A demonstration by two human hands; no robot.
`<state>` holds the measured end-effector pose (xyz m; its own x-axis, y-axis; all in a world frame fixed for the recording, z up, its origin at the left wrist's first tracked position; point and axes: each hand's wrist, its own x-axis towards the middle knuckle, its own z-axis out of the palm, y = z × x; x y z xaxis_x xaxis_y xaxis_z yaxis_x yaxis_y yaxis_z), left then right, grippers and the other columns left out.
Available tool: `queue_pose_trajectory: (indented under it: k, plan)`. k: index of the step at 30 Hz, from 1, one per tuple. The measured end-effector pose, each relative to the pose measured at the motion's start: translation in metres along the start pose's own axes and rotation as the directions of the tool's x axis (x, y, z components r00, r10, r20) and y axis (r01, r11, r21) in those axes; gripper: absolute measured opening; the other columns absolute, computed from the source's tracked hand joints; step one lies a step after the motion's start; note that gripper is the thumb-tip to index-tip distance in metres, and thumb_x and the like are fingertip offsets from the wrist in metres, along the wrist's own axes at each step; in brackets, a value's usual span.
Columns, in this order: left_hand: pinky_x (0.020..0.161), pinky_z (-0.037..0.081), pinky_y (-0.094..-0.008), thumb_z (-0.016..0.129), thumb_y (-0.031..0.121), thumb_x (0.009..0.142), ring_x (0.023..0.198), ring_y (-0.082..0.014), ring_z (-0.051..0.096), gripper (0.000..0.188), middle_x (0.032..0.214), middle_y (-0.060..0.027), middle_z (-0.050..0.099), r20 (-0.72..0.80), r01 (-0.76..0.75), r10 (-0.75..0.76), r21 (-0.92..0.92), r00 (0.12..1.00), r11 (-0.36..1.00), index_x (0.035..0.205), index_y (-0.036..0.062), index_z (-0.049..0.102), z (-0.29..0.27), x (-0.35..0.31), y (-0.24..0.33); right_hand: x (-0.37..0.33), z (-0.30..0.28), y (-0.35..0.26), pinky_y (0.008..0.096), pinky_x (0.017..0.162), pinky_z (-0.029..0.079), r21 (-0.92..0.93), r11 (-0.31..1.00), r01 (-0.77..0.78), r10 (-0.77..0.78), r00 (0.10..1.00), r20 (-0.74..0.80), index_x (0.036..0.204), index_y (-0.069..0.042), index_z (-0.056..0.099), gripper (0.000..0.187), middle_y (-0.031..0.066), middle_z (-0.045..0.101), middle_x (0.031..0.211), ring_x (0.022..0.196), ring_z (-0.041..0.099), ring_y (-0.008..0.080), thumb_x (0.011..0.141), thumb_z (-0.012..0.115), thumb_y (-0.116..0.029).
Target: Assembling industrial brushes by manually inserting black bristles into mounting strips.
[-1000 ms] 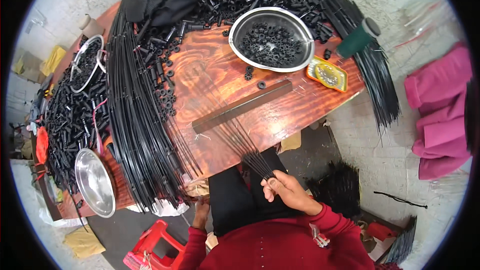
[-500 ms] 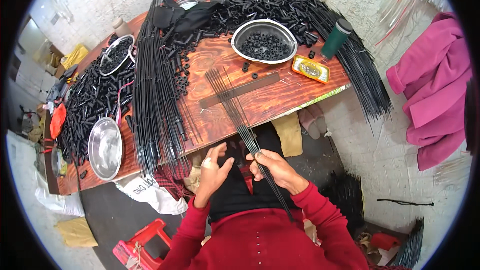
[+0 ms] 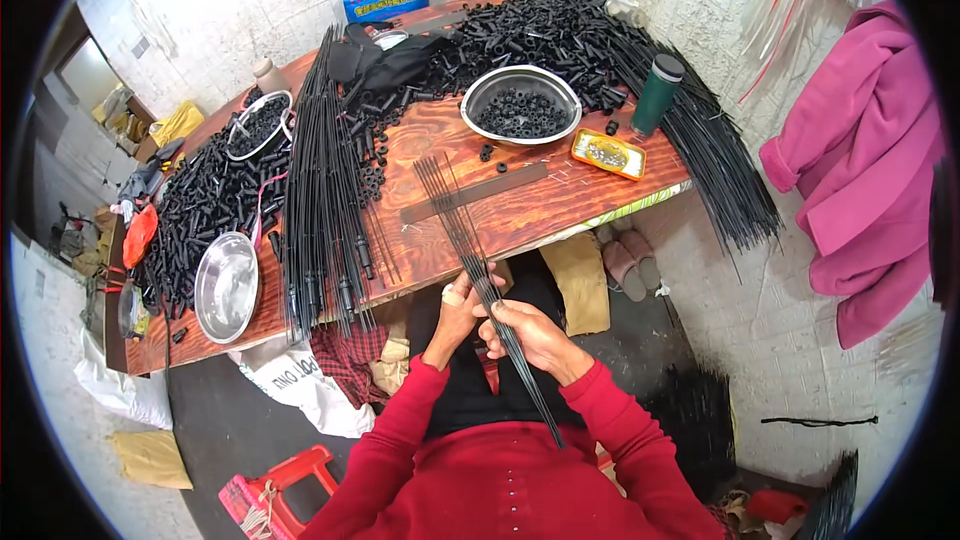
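A narrow bundle of thin black rods (image 3: 466,240) slants from above the table edge down toward my lap. My right hand (image 3: 538,338) is closed around its lower half, thumb on top. Just up the bundle, my left hand (image 3: 459,316) has its fingers wrapped behind the rods, partly hidden by them. The rods' far ends fan out a little over a flat brown bar (image 3: 500,186) lying on the wooden table (image 3: 410,155).
Metal bowl (image 3: 522,80) with small black rings; orange-yellow dish (image 3: 608,154); green bottle (image 3: 656,95). Heaped black tubes (image 3: 540,25) lie behind. Left are a large rod bundle (image 3: 325,190) and shiny bowl (image 3: 227,287). A pink coat (image 3: 865,165) hangs right; a red stool (image 3: 290,495) stands below.
My left hand has moved right and up to the rods and closed on them. My right hand, still holding the bundle, has shifted slightly left. The view has tilted a little.
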<state>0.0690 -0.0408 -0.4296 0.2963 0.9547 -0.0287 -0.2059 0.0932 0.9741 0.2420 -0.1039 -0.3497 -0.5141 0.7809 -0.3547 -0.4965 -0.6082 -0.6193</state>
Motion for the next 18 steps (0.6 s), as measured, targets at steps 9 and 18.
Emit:
queue_pose_trajectory:
  k: [9, 18]
  plan:
    - [0.09, 0.054, -0.0311, 0.052, 0.007, 0.104, 0.098, -0.0156, 0.067, 0.03, 0.108, -0.0082, 0.074, -0.048, -0.081, 0.104, 0.337, 0.993, 0.938, 0.13, -0.0009, 0.064, -0.026, 0.009, -0.03, 0.005, -0.01, 0.012, 0.0329, 0.075, 0.062, -0.105, 0.994, -0.022, 0.014, 0.997, -0.076, 0.131, -0.001, 0.057, 0.04, 0.0088, 0.071, 0.097, 0.081, 0.071, 0.0158, 0.109, 0.051, -0.034]
    - [0.1, 0.049, -0.0341, 0.067, 0.016, 0.1, 0.114, -0.0196, 0.065, 0.036, 0.121, -0.0105, 0.07, -0.301, 0.218, -0.206, 0.005, 0.931, 0.976, 0.132, 0.0007, 0.062, -0.005, -0.068, 0.019, 0.003, -0.005, 0.014, 0.036, 0.079, 0.06, -0.221, 0.973, -0.064, 0.026, 0.985, -0.17, 0.131, 0.0, 0.056, 0.039, 0.0125, 0.072, 0.1, 0.085, 0.071, 0.021, 0.111, 0.046, -0.032]
